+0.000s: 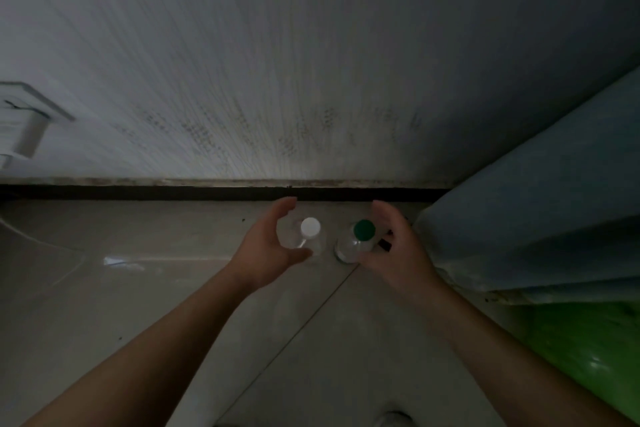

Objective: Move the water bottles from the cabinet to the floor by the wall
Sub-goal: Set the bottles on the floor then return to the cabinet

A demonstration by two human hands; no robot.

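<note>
Each hand (pixel 266 253) (pixel 398 246) open around 1 bottle (pixel 306 236) (pixel 358 241).

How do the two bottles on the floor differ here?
The left bottle has a white cap; the right bottle has a green one. The left bottle sits inside the open curl of the left hand; the right bottle sits beside the right hand. Both are clear, upright, standing on the floor near the wall.
</note>
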